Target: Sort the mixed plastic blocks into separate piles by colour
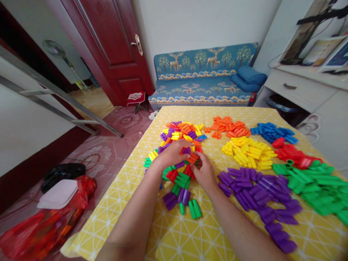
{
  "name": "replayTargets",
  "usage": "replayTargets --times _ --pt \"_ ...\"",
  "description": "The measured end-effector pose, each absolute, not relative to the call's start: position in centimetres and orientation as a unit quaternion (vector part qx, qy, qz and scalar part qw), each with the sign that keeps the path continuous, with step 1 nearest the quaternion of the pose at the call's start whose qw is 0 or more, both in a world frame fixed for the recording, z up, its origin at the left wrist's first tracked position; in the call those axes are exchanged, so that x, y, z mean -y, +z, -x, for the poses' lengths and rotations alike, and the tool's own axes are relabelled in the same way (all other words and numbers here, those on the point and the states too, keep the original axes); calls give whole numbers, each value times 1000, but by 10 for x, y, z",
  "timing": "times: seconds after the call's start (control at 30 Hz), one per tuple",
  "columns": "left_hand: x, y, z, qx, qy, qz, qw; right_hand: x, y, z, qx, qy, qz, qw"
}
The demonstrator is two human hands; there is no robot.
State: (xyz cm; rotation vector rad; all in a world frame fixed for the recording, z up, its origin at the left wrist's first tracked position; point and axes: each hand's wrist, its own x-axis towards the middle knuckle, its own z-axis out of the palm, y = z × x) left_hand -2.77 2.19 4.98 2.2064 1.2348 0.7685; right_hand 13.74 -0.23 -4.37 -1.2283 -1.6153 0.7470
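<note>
A mixed heap of small plastic blocks in many colours lies on the yellow patterned tablecloth. My left hand rests on the near part of the heap, fingers curled over a purple block. My right hand sits just beside it, fingers pinched at red and orange pieces. To the right lie sorted piles: orange, blue, yellow, red, green and purple. A few green and purple blocks lie loose between my forearms.
A dark red door stands open at the back left, with a blue patterned sofa behind the table. Red plastic bags and a black object lie on the tiled floor at left. A white desk is at right.
</note>
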Motion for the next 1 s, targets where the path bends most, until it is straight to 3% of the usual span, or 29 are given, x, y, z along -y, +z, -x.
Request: replayTargets --times 0.2,0.43,0.63,0.8,1.0 --pt "-2 42 19 -474 193 -841 174 1 -44 -140 651 329 503 464" --pt "23 9 8 -530 304 -778 146 6 -32 -142 666 343 493 441" --pt "24 -2 12 -516 429 -717 188 8 -31 -144 651 388 482 440" --pt "28 2 15 -497 440 -710 233 8 -33 -145 665 368 485 434" --pt "29 5 15 -500 439 -701 256 14 -32 -143 604 417 455 504"
